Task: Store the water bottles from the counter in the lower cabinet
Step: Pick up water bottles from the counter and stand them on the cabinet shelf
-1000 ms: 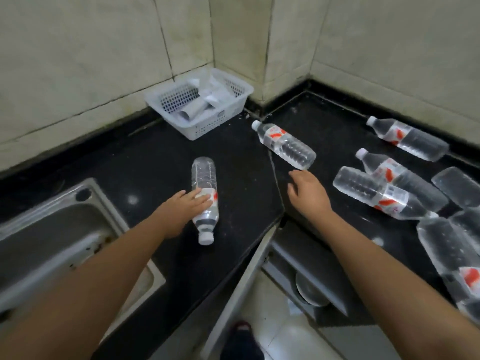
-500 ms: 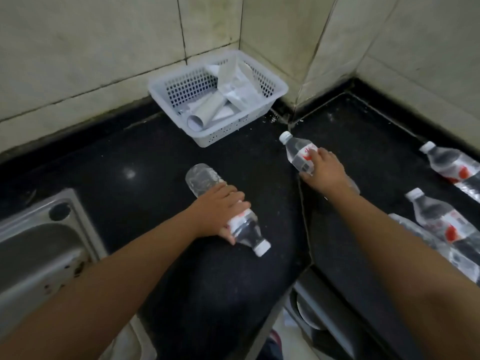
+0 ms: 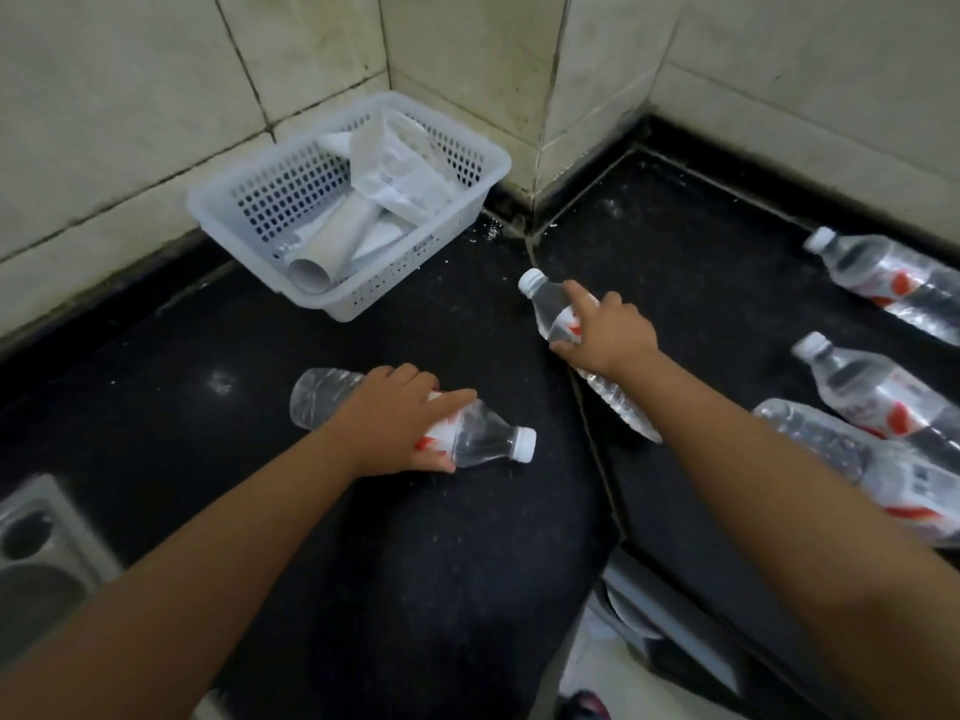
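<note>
Looking down from my head camera, nearest to me at the bottom right is the open lower cabinet [image 3: 670,636], a grey, dim space below the edge of the black stone counter [image 3: 415,563]; I cannot tell what it holds.

My left hand [image 3: 395,423] lies over a clear plastic water bottle with a red and white label and white cap [image 3: 467,441]. This bottle lies flat on the counter, cap pointing right. The fingers curl over its middle and the thumb tucks beneath, so the grip is closed around it.

A little farther, my right hand [image 3: 608,332] is wrapped around a second clear plastic bottle of the same kind [image 3: 558,314], which slants with its cap raised toward the wall corner. Its base looks to be at the counter, but I cannot tell if it touches.

To the right, three more clear labelled bottles [image 3: 883,392] lie on their sides. Farthest, against the tiled wall, sits a white perforated plastic basket holding rolled paper [image 3: 343,220].

I judge these risks. The bottles are smooth and round, so a one-handed hold across the label could slip as I lift. Swinging both down together, one could knock the counter edge and drop to the floor. My right forearm passes just beside the lying bottles and could set them rolling.
</note>
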Demonstrator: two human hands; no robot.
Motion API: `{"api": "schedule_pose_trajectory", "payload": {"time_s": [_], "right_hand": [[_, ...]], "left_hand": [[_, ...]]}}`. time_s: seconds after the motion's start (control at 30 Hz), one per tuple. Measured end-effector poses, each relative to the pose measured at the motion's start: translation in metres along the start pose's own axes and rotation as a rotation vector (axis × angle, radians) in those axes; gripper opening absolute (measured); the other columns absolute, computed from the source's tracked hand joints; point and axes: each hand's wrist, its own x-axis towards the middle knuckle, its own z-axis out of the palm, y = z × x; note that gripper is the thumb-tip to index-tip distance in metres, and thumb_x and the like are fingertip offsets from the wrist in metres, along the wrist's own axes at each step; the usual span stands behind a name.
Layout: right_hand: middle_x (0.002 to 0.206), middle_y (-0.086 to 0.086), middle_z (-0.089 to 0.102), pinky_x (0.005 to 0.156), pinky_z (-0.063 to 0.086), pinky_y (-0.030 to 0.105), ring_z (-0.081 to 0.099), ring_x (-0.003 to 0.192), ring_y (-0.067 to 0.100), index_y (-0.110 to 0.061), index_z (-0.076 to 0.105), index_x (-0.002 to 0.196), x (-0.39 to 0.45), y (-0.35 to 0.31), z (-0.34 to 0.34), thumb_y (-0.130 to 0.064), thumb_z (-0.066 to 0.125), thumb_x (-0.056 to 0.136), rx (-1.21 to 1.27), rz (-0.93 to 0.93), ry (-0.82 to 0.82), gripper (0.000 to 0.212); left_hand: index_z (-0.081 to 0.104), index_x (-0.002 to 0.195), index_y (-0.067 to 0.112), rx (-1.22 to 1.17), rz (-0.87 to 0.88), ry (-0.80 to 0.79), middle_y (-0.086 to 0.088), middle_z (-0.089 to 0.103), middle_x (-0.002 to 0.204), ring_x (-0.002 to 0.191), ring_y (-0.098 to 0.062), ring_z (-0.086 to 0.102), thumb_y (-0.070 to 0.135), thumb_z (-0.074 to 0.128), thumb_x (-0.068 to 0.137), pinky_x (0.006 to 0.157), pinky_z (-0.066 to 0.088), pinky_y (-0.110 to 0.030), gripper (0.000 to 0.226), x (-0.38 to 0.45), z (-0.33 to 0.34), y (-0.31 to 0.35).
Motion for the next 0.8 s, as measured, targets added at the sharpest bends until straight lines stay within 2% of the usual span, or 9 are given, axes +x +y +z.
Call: {"api": "schedule_pose_trajectory", "payload": {"time_s": [0.1,0.23,0.4,0.57,0.67,0.8], "right_hand": [[0.128,0.023,0.039,0.088,0.041,0.046,0.043,0.113,0.042,-0.030,0.012,0.140,-0.042,0.005,0.013,-0.047,0.054,0.082,0.083,0.057,-0.024,0.073],[0.123,0.019,0.042,0.086,0.042,0.045,0.045,0.110,0.037,-0.034,0.014,0.139,-0.111,0.013,0.024,-0.047,0.057,0.080,0.183,0.073,-0.005,0.073],[0.106,0.019,0.046,0.078,0.043,0.038,0.047,0.098,0.034,-0.028,0.017,0.140,-0.191,0.030,0.013,-0.041,0.060,0.081,0.371,0.052,0.260,0.074],[0.100,0.020,0.048,0.072,0.040,0.033,0.047,0.092,0.031,-0.017,0.024,0.139,-0.307,0.057,0.018,-0.031,0.065,0.078,0.523,0.061,0.561,0.075],[0.100,0.028,0.049,0.073,0.034,0.032,0.047,0.092,0.038,-0.004,0.029,0.136,-0.373,0.077,0.039,-0.023,0.070,0.076,0.536,0.121,0.644,0.075],[0.099,0.032,0.051,0.076,0.032,0.030,0.050,0.090,0.043,0.005,0.035,0.131,-0.439,0.093,0.080,-0.014,0.073,0.073,0.585,0.230,0.697,0.071]], "left_hand": [[0.011,0.142,0.034,-0.019,-0.078,0.006,-0.006,0.046,0.122,0.108,-0.020,0.043,0.068,0.038,0.078,0.092,0.034,-0.033,0.077,-0.008,0.003,0.009],[0.018,0.142,0.028,-0.108,-0.256,0.063,-0.011,0.051,0.117,0.103,-0.024,0.046,0.061,0.044,0.081,0.087,0.037,-0.035,0.075,-0.027,-0.003,0.038],[0.027,0.140,0.017,-0.382,-0.550,0.331,-0.019,0.056,0.110,0.100,-0.035,0.048,0.049,0.057,0.080,0.083,0.040,-0.041,0.075,-0.048,-0.036,0.107],[0.024,0.140,0.013,-0.552,-0.609,0.528,-0.023,0.053,0.110,0.104,-0.038,0.046,0.046,0.055,0.081,0.090,0.035,-0.043,0.074,-0.085,-0.054,0.225],[0.025,0.140,0.012,-0.643,-0.653,0.562,-0.024,0.052,0.112,0.104,-0.040,0.044,0.043,0.057,0.081,0.089,0.034,-0.045,0.074,-0.104,-0.043,0.298],[0.023,0.141,0.009,-0.765,-0.677,0.477,-0.024,0.050,0.121,0.110,-0.037,0.044,0.040,0.057,0.083,0.093,0.028,-0.039,0.074,-0.126,-0.002,0.373]]}}
